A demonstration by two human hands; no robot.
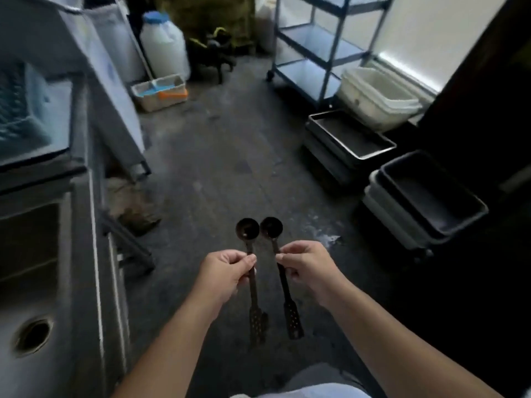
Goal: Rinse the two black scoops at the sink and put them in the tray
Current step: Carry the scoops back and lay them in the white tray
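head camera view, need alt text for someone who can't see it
Two bare hands each hold a black scoop by its handle over a dark floor: left hand with the left scoop, right hand with the right scoop. A steel sink sits at left; stacked trays lie ahead right.

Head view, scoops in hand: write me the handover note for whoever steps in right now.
Left hand: grip shut on the left scoop, mid-handle.
Right hand: grip shut on the right scoop, mid-handle.
Both scoops are held over the floor, bowls pointing away.
Sink is at the left; trays sit on the floor at the right.
Rinsed or not: cannot tell.
Left: put both in a tray.
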